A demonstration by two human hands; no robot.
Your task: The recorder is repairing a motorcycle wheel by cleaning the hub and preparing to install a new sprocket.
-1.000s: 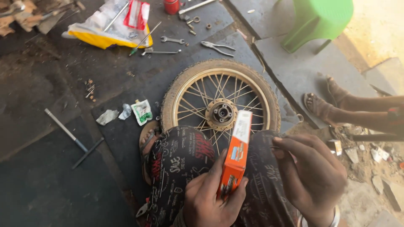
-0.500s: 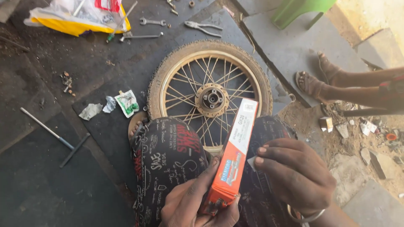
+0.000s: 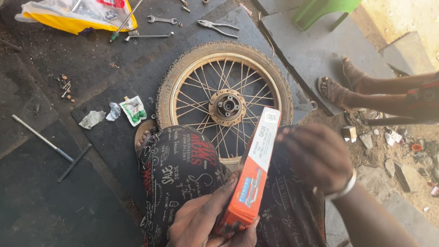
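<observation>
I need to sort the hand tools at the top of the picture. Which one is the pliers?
The pliers lie farthest right, above the wheel, with two long handles spread apart. The spanner and the socket wrench to their left are single bars.

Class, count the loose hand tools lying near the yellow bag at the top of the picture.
3: an open-ended spanner, pliers to its right, and a long socket wrench below. More may hide under the bag.

trousers (image 3: pixel 183 178): black, white and red lettering | right wrist: silver bangle (image 3: pixel 342 188) | arms bare, no sleeves
</observation>
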